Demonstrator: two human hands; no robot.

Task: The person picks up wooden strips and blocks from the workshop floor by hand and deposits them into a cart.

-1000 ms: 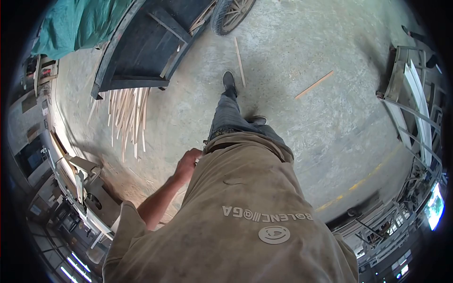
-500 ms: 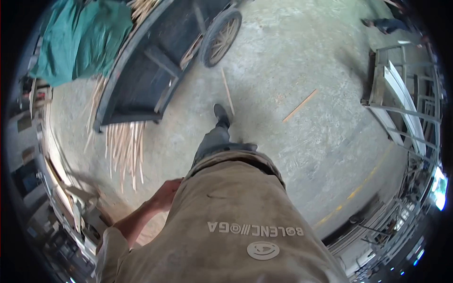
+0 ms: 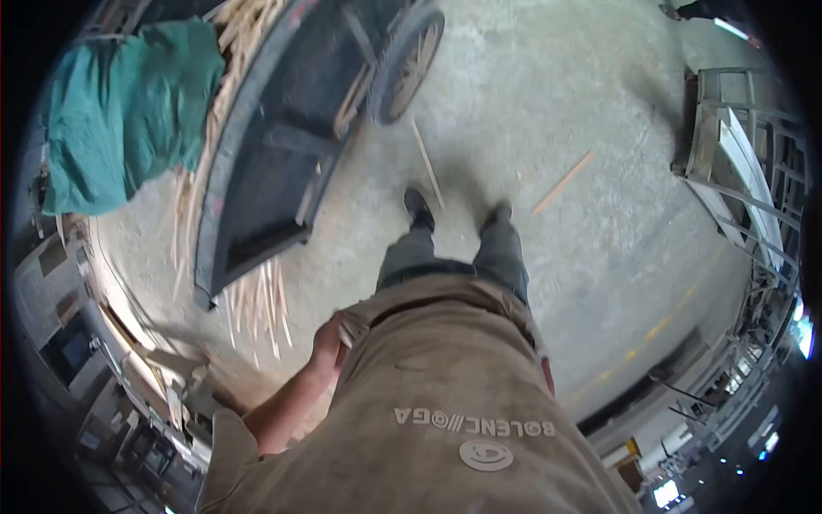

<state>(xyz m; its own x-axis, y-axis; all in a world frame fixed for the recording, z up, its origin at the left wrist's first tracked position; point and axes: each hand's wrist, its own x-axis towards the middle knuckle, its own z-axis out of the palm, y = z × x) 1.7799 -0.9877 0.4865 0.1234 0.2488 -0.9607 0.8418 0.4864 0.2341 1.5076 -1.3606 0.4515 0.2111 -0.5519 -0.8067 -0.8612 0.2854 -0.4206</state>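
My left hand (image 3: 327, 347) hangs at my side, against the hem of my brown shirt (image 3: 428, 368). Its fingers are mostly hidden by the cloth, and I cannot make out whether they hold anything. Just a sliver of my right hand (image 3: 547, 374) shows past the other side of the shirt, its fingers out of sight. Nearest to the left hand on the floor is a bundle of thin wood strips (image 3: 259, 308), sticking out from under the end of a dark cart (image 3: 274, 163).
The cart has a spoked wheel (image 3: 413, 73). A green tarp (image 3: 128, 120) lies over wood strips beyond it. Two loose sticks, one pale (image 3: 428, 164) and one orange-brown (image 3: 562, 182), lie ahead of my feet. A metal rack (image 3: 728, 163) stands right; a person's leg (image 3: 706, 10) shows at top right.
My feet now stand side by side, where one was forward before. More of my left hand shows, and an edge of the right has appeared. The other person is mostly out of frame.
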